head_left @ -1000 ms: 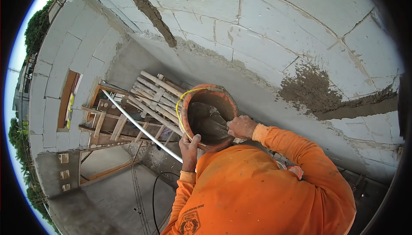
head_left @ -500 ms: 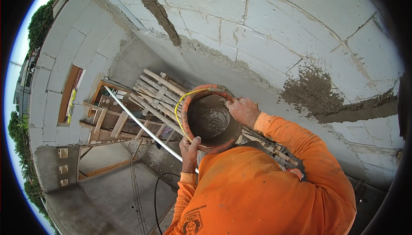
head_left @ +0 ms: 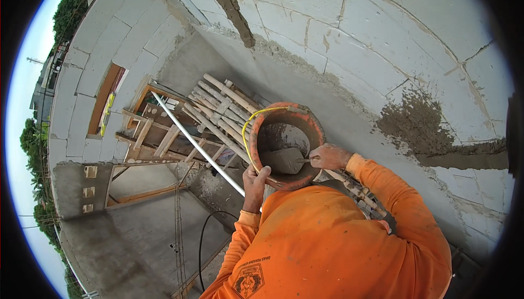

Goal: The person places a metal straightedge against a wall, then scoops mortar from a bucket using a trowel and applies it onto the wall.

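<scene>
A round orange-red bucket (head_left: 317, 129), crusted with mortar, is held up before my chest. My left hand (head_left: 254, 187) grips its near left rim, thumb over the edge, beside the yellow cord handle (head_left: 246, 135). Closed round a trowel's handle, my right hand (head_left: 331, 157) is at the bucket's right rim. The grey trowel blade (head_left: 285, 161) reaches into the bucket, low over the inside. Wet grey mortar (head_left: 283, 136) smears the bucket's inner wall and bottom; how much lies under the blade is hidden.
Ahead and right stands a pale block wall (head_left: 295, 4) with a wet mortar patch (head_left: 412, 121) and a mortar-filled strip (head_left: 464, 156). Bamboo poles (head_left: 226, 105) and a white pipe (head_left: 191, 138) lie below, near wooden framing (head_left: 164, 135). A black cable (head_left: 202, 244) curves at lower left.
The trowel blade now shows inside the bucket, and my right hand has come lower on the right side. My left hand keeps its grip; the view has shifted slightly.
</scene>
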The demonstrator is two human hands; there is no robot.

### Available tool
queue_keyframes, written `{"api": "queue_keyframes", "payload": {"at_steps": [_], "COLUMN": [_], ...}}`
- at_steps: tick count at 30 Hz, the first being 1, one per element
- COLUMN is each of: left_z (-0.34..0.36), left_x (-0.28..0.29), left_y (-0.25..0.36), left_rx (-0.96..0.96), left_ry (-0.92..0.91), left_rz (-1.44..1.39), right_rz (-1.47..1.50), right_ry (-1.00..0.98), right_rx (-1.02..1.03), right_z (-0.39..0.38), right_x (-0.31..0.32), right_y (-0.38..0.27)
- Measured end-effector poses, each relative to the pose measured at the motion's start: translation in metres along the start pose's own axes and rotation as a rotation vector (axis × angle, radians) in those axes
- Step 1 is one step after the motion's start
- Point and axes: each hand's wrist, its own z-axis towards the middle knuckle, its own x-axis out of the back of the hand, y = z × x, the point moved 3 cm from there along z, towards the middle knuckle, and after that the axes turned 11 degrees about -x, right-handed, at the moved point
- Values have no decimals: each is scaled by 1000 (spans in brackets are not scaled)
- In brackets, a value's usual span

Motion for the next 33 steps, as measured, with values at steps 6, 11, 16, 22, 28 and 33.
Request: {"api": "queue_keyframes", "payload": {"at_steps": [6,11,16,22,28,33], "left_z": [-10,1,8,-1,-2,12], "left_x": [3,-7,-4,16,36,35], "left_y": [-4,-3,-3,-11,-22,-12], "left_rx": [-11,-71,-101,-83,2,10], "left_ry": [38,138,118,267,333,331], "left_rz": [-51,-141,-149,-149,-12,2], "right_rz": [-25,-135,-200,154,730,223], "right_ry": [116,253,202,-159,-308,617], "right_rx": [46,-16,-3,58,-259,-225], "right_z": [10,22,-19,-27,-8,-164], "right_x": [8,3,25,40,130,309], "right_y": [7,11,3,41,89,30]}}
